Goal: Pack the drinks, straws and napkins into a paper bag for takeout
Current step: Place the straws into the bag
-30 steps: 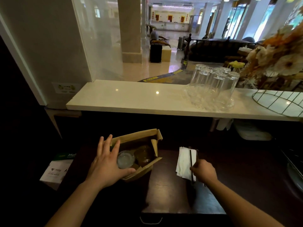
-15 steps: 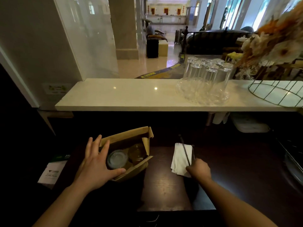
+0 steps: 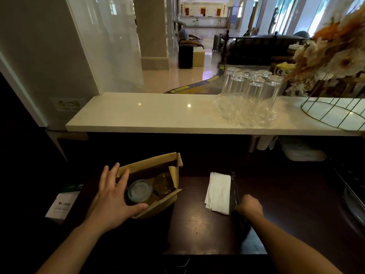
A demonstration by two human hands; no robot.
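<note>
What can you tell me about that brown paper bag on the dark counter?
The paper bag is brown kraft paper, standing upright with its mouth open and its top edges folded and creased outward. Inside sit two drinks: a cup with a clear lid and an amber one beside it. It stands on the dark wooden counter, left of the white napkins. The left hand rests against its left side, thumb along the near rim, fingers spread by the far corner.

Dark wooden worktop (image 3: 197,224) bearing an open paper bag (image 3: 156,206); right of the bag, well apart, a stack of white napkins (image 3: 218,192), with dark straws (image 3: 235,188) just beyond.
</note>
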